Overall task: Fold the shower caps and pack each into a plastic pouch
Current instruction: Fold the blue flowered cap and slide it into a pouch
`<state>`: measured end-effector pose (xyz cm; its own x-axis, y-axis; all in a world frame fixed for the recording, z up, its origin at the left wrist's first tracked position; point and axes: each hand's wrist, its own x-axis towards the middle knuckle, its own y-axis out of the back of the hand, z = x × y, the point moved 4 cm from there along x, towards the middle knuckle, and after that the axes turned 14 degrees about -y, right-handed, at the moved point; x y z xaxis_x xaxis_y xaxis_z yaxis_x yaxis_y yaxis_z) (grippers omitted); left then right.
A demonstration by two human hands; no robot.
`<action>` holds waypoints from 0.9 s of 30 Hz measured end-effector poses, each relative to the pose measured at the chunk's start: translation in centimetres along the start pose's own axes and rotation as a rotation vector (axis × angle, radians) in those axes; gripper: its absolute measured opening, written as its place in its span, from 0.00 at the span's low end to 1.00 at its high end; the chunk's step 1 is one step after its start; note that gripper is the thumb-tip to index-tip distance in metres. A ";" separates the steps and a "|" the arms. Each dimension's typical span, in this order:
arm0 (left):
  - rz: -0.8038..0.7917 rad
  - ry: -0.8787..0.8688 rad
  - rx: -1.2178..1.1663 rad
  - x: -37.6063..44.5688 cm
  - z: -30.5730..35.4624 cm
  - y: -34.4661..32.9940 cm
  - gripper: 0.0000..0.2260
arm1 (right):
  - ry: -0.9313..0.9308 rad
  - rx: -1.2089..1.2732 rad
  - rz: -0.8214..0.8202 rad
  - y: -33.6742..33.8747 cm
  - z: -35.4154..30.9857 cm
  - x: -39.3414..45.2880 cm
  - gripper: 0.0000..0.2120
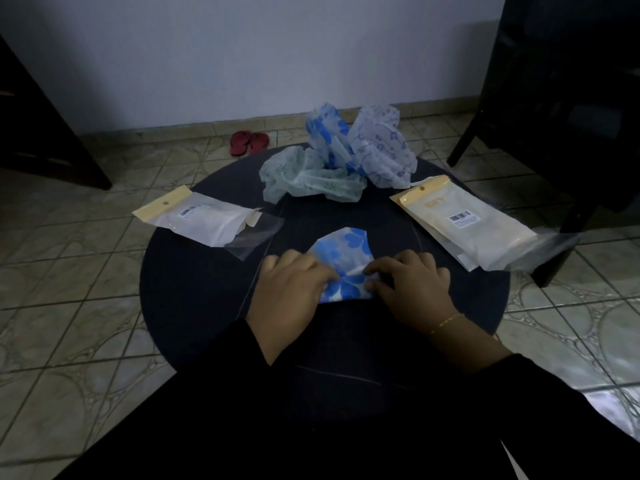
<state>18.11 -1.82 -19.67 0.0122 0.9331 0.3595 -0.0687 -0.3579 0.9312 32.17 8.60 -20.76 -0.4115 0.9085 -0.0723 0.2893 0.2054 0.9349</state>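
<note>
Both hands, the left hand (289, 284) and the right hand (412, 280), pinch the blue-flowered shower cap (346, 259) at centre frame on the dark surface (194, 271), mid-fold I'd say; next comes flattening it and sliding it into a pouch (204, 218) at left.

Dim overall, with a cool bluish cast. Brightest on the wall (242, 46) and on the floor tiles (571, 327) past the right edge of the desk (194, 306), hinting at light from the right. Soft, weak shadows only. Pale glare on the clear pouches (485, 230) at the right edge. Dark sleeves (346, 427) and desk merging into near black, detail lost. Slight motion blur on the fingers (294, 261) and the folded cap (349, 251). Wide-angle bending of tile lines toward the corners. Fine grain throughout.
</note>
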 end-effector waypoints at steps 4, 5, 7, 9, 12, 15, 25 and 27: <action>-0.130 -0.001 -0.015 0.2 0.1 -0.3 0.14 | 0.054 -0.107 0.019 0.0 0.3 0.3 0.16; -0.125 0.011 -0.029 0.1 0.0 -0.2 0.13 | 0.062 -0.124 0.012 0.1 0.5 0.3 0.18; -0.152 0.000 -0.025 0.2 0.1 0.0 0.16 | 0.076 -0.144 -0.036 0.3 0.8 0.3 0.22; -0.202 -0.014 0.004 0.3 0.2 0.1 0.19 | 0.090 -0.192 -0.085 0.3 0.9 0.1 0.25; -0.188 0.013 -0.008 0.5 0.0 0.5 0.17 | 0.094 -0.226 -0.092 0.2 0.9 -0.3 0.23; -0.145 0.057 -0.066 0.1 0.2 1.1 0.15 | 0.038 -0.080 -0.129 0.4 0.9 -0.4 0.18; -0.077 0.234 0.094 -0.4 0.0 0.6 0.16 | -0.238 0.234 -0.145 0.6 0.3 0.1 0.21; -0.075 0.246 0.105 -0.2 -0.2 0.2 0.16 | -0.256 0.168 -0.137 0.4 -0.1 0.3 0.18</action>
<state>17.91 -2.04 -19.58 -0.2304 0.9331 0.2761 0.0270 -0.2775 0.9603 32.09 8.90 -20.37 -0.2317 0.9259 -0.2983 0.3934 0.3697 0.8418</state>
